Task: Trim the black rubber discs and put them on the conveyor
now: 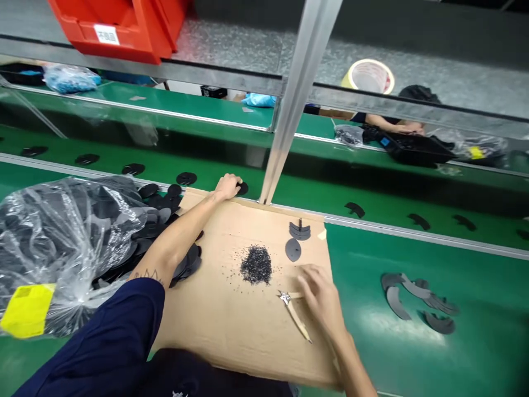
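My left hand [228, 186] reaches over the far edge of the cardboard sheet to the green conveyor. Its fingers are closed at a black oval plastic piece [242, 188], partly hidden by them. On the cardboard's right side, my right hand [322, 295] hovers or rests with loosely bent fingers, thumb apart. Beside it lie side cutters [285, 298] with spread cream handles, one running under the thumb. Left of the cutters is a pile of small black plastic bits [256, 265]. Above them lie a grey pointed oval piece [293, 250] and a curved black piece [300, 230].
A clear bag [74, 237] spills dark pieces at left. Curved pieces [399, 302] lie on the green table at right. A metal post [293, 94] rises behind the cardboard [215, 325]. Overhead, a shelf carries a red bin [119, 27] and tape [370, 76]. Another person's hands [409, 128] show beyond.
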`<state>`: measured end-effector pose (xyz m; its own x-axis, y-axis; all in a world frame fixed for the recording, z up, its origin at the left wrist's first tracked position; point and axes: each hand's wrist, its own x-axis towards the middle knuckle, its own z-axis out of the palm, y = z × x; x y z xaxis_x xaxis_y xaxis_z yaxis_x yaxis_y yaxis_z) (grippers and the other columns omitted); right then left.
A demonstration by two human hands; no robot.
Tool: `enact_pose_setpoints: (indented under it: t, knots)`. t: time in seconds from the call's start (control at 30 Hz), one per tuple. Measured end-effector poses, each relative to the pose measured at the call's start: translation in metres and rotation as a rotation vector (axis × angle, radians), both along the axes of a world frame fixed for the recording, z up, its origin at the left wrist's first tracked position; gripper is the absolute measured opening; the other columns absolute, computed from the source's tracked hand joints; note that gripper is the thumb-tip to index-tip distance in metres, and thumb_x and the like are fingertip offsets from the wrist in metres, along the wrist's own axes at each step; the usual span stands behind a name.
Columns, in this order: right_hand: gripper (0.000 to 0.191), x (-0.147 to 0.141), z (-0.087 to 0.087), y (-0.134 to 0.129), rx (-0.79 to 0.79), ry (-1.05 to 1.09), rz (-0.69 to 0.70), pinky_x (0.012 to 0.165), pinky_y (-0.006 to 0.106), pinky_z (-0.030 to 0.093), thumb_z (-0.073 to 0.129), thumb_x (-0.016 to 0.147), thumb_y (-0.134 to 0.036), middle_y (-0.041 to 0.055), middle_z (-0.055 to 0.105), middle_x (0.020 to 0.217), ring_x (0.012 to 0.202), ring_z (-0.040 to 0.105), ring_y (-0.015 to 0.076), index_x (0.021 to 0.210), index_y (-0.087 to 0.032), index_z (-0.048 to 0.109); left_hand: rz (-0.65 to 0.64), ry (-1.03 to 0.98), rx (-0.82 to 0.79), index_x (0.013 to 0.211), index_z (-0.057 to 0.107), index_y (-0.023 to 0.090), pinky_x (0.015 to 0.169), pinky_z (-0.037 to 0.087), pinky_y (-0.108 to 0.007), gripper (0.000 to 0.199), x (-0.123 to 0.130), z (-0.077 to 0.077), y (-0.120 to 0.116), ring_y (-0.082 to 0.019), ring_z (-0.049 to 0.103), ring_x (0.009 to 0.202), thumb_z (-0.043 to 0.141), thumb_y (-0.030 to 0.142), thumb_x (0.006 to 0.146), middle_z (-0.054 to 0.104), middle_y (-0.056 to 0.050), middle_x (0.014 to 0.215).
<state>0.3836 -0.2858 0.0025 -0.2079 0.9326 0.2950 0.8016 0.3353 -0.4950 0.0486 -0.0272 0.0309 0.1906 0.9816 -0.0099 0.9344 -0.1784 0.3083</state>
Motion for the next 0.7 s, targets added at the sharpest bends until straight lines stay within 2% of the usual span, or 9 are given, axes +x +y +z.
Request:
enact_pose_setpoints:
  t: [0.1, 0.17, 0.23, 0.33, 0.4, 0.47, 0.53, 0.63, 0.7]
  knots:
    - [0.041, -0.001, -0.006, 0.044, 0.101, -0.038, -0.055, 0.071, 0.037, 0.057, 0.053, 0.099, -0.049, 0.0108, 0.071, 0.097, 0.08, 0.069, 0.0237, 0.118, -0.017, 0.069, -0.08, 0.019, 0.019, 0.122, 0.068, 0.013, 0.11, 0.043, -0.043, 0.03, -0.02, 0.019, -0.016, -0.031, 0.058, 0.127, 0.057, 0.02, 0.095, 0.067, -0.016, 0.131]
    - [0.037, -0.004, -0.015, 0.068, 0.125, -0.028, -0.014, 0.066, 0.036, 0.054, 0.053, 0.098, -0.047, 0.0096, 0.07, 0.093, 0.07, 0.065, 0.0218, 0.111, -0.018, 0.071, -0.134, 0.039, 0.001, 0.117, 0.07, 0.016, 0.108, 0.043, -0.038, 0.027, -0.04, 0.033, -0.033, -0.028, 0.06, 0.123, 0.058, 0.023, 0.095, 0.07, -0.012, 0.126]
    - [0.033, -0.005, -0.023, 0.084, 0.113, -0.003, 0.057, 0.064, 0.036, 0.053, 0.05, 0.099, -0.043, 0.0096, 0.069, 0.092, 0.067, 0.063, 0.0209, 0.099, -0.019, 0.073, -0.228, 0.073, -0.05, 0.106, 0.072, 0.017, 0.1, 0.046, -0.036, 0.02, -0.062, 0.045, -0.059, -0.027, 0.065, 0.112, 0.059, 0.026, 0.094, 0.074, -0.009, 0.112]
    - [0.029, -0.004, -0.03, 0.091, 0.096, 0.049, 0.087, 0.066, 0.038, 0.052, 0.052, 0.098, -0.043, 0.0099, 0.068, 0.093, 0.071, 0.064, 0.0225, 0.092, -0.022, 0.071, -0.402, 0.124, -0.169, 0.087, 0.071, 0.019, 0.087, 0.049, -0.034, 0.01, -0.088, 0.054, -0.116, -0.026, 0.067, 0.094, 0.062, 0.023, 0.091, 0.072, -0.007, 0.09]
    - [0.027, -0.003, -0.03, 0.088, 0.089, 0.071, 0.062, 0.069, 0.039, 0.053, 0.053, 0.097, -0.044, 0.0104, 0.068, 0.095, 0.078, 0.066, 0.0246, 0.092, -0.023, 0.07, -0.415, 0.12, -0.229, 0.082, 0.068, 0.021, 0.084, 0.051, -0.034, 0.006, -0.1, 0.052, -0.159, -0.026, 0.068, 0.09, 0.073, 0.024, 0.085, 0.07, -0.005, 0.086]
    - [0.027, -0.002, -0.028, 0.084, 0.076, 0.081, 0.041, 0.071, 0.04, 0.054, 0.054, 0.097, -0.044, 0.0107, 0.068, 0.096, 0.082, 0.066, 0.0255, 0.09, -0.024, 0.07, -0.409, 0.121, -0.234, 0.091, 0.068, 0.024, 0.085, 0.053, -0.035, 0.021, -0.107, 0.045, -0.197, -0.028, 0.068, 0.096, 0.083, 0.023, 0.076, 0.071, -0.005, 0.096]
    - [0.026, -0.001, -0.025, 0.08, 0.054, 0.107, 0.017, 0.068, 0.039, 0.055, 0.057, 0.095, -0.045, 0.0106, 0.067, 0.1, 0.076, 0.065, 0.0231, 0.09, -0.024, 0.071, -0.349, 0.163, -0.182, 0.101, 0.067, 0.024, 0.086, 0.054, -0.036, 0.032, -0.111, 0.035, -0.226, -0.03, 0.069, 0.098, 0.085, 0.02, 0.075, 0.069, -0.007, 0.103]
    - [0.025, 0.0, -0.021, 0.075, 0.044, 0.167, -0.041, 0.062, 0.038, 0.057, 0.063, 0.091, -0.045, 0.0106, 0.066, 0.104, 0.065, 0.062, 0.0187, 0.099, -0.023, 0.073, -0.232, 0.295, -0.092, 0.115, 0.062, 0.021, 0.089, 0.054, -0.039, 0.038, -0.108, 0.025, -0.248, -0.032, 0.068, 0.103, 0.081, 0.024, 0.082, 0.065, -0.011, 0.112]
    - [0.027, 0.0, -0.018, 0.073, 0.096, 0.166, -0.066, 0.064, 0.039, 0.059, 0.064, 0.091, -0.041, 0.0117, 0.066, 0.107, 0.068, 0.064, 0.0204, 0.109, -0.023, 0.073, -0.182, 0.375, -0.082, 0.121, 0.058, 0.018, 0.09, 0.054, -0.04, 0.042, -0.104, 0.023, -0.253, -0.033, 0.067, 0.105, 0.079, 0.029, 0.086, 0.063, -0.013, 0.114]
